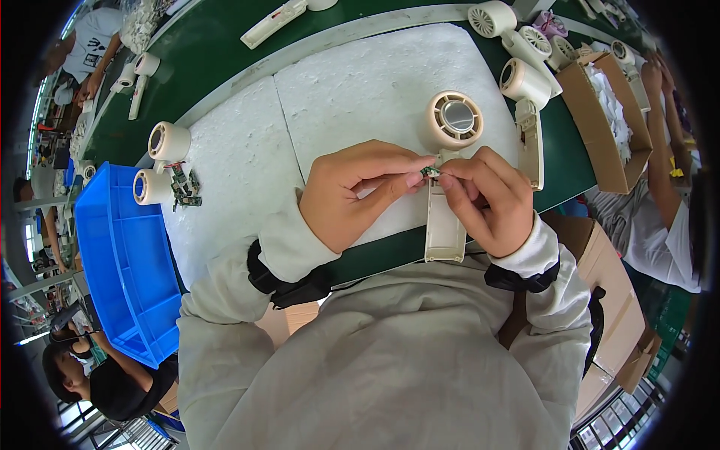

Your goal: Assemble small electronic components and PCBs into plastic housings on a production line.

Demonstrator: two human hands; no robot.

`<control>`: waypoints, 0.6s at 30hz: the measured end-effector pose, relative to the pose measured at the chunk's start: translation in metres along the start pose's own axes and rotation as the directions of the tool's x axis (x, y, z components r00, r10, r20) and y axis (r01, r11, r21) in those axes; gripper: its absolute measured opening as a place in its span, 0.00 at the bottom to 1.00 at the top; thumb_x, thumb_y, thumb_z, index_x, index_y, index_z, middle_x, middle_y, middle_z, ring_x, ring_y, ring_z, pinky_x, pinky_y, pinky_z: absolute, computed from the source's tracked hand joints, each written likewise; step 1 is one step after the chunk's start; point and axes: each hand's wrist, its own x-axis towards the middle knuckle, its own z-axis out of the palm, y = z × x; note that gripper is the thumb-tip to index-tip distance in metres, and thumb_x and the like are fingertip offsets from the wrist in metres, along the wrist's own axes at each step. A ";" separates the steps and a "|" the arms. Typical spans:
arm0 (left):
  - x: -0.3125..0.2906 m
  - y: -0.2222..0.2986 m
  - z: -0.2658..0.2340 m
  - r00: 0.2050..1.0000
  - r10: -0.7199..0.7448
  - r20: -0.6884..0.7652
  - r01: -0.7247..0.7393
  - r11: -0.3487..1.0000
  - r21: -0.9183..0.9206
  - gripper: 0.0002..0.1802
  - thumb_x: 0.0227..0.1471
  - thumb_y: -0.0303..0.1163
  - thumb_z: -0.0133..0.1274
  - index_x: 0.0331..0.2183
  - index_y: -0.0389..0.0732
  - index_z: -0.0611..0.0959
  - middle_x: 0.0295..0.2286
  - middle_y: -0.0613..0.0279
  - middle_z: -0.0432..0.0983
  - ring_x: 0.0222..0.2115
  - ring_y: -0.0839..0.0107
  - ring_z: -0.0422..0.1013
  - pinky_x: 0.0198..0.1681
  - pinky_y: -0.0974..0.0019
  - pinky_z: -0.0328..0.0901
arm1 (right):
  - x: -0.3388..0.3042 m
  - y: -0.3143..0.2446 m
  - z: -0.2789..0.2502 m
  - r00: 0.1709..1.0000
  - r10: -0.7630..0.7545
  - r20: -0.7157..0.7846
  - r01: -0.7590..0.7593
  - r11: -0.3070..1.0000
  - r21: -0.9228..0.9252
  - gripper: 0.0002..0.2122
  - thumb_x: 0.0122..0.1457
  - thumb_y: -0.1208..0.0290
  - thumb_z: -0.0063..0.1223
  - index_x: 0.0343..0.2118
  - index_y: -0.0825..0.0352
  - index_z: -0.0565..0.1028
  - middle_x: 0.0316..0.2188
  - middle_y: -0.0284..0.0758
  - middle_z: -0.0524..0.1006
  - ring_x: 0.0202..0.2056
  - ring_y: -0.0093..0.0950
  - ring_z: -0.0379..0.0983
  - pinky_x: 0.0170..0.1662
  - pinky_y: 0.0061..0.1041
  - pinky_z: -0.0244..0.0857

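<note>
My left hand pinches a small green circuit board between thumb and fingertips. At the board's right end, the thumb and fingers of my right hand are pressed together; what is between them is too small to make out. Below the fingertips lies a cream handheld fan. Its round head with a silver centre points away from me, and its hollow handle reaches toward my body, uncovered. My hands hide the join between head and handle in part.
White foam sheets cover the green bench. Several circuit boards lie beside two fan heads at left, near a blue bin. Fan parts and a cardboard box stand at right. Other people work on both sides.
</note>
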 end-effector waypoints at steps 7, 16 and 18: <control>0.003 0.000 0.002 0.994 0.113 -0.011 -0.109 0.977 0.181 0.15 0.60 0.16 0.53 0.48 0.34 0.83 0.43 0.52 0.80 0.42 0.66 0.78 0.46 0.67 0.73 | 0.000 0.004 -0.002 1.000 0.001 0.030 -0.003 0.998 0.065 0.05 0.58 0.79 0.61 0.37 0.69 0.80 0.26 0.32 0.72 0.20 0.21 0.68 0.24 0.22 0.62; 0.003 0.000 0.006 0.971 0.221 -0.089 -0.188 0.941 0.280 0.16 0.55 0.15 0.57 0.46 0.37 0.85 0.37 0.54 0.81 0.36 0.67 0.79 0.39 0.69 0.74 | 0.002 0.001 0.008 0.993 0.027 -0.114 -0.015 0.995 0.103 0.04 0.59 0.81 0.60 0.37 0.70 0.81 0.27 0.32 0.73 0.23 0.21 0.69 0.26 0.21 0.63; 0.002 0.002 0.006 0.963 0.253 -0.090 -0.207 0.912 0.353 0.17 0.55 0.15 0.57 0.46 0.37 0.85 0.36 0.55 0.81 0.36 0.67 0.79 0.38 0.69 0.73 | 0.002 -0.007 0.010 0.984 0.147 -0.101 -0.125 0.972 0.200 0.04 0.59 0.81 0.59 0.37 0.71 0.81 0.26 0.31 0.72 0.23 0.20 0.67 0.27 0.21 0.62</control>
